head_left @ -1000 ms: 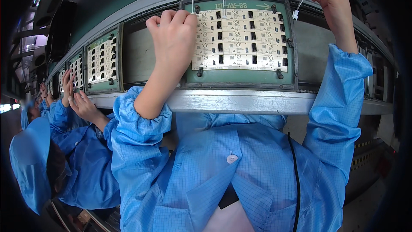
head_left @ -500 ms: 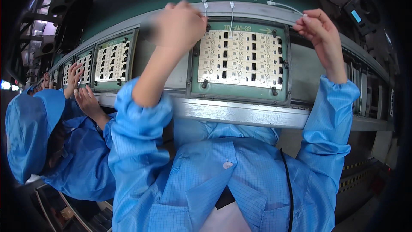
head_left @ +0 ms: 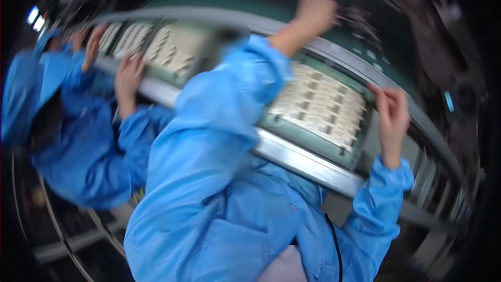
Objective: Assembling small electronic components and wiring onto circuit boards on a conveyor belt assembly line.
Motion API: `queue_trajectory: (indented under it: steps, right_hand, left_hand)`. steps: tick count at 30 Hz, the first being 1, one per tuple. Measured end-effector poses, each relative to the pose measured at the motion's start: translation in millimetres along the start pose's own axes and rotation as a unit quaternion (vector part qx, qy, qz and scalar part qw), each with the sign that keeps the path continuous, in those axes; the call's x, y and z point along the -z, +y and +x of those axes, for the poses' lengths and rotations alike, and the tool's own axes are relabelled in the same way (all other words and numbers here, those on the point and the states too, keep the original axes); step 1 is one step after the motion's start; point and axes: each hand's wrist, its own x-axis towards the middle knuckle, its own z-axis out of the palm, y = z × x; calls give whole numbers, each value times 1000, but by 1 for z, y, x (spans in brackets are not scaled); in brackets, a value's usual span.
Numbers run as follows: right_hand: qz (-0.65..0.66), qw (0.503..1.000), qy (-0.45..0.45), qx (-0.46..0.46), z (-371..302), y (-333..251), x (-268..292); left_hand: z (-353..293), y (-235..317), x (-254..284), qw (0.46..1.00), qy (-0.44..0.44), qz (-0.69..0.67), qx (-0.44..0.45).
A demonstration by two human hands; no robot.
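Observation:
My left hand is stretched out beyond the rail, beside a blurred heap of thin white cables with connectors. Its fingers curl away and are smeared, so their hold does not show. By the upper right corner of a green fixture, my right hand has thumb and fingertips drawn together; whatever is between them is too blurred to make out. The fixture carries a whitish panel of circuit boards with rows of dark parts. My left sleeve covers the panel's left edge.
A metal rail runs along the near edge of the line. More fixtures with panels stand to the left. There a co-worker in blue has hands raised near them. A device with a lit screen is at far right.
The whole view has turned and blurred. My left hand has gone from the panel's upper left corner out to the cable heap. The cable seen in my right hand no longer shows clearly.

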Motion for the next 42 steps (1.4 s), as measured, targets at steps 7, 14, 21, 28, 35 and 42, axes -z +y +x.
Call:
queue_trajectory:
  steps: [7,14,21,28,35,42]
  right_hand:
    - [-100,992,29,72,0,4,-5]
    - [-221,965,-57,130,11,12,-24]
    - [-216,968,-35,120,14,27,-27]
    - [-190,979,-38,68,10,14,-29]
    - [-243,964,-48,96,8,15,-29]
    - [-347,918,-43,188,6,4,-32]
  left_hand:
    - [-19,28,23,854,260,-433,124]
    - [-55,3,68,746,241,-613,92]
    - [-112,-47,106,738,97,-654,132]
    - [-124,-33,94,785,77,-609,81]
    - [-126,-32,85,775,53,-626,72]
    - [-125,-36,80,748,56,-657,77]
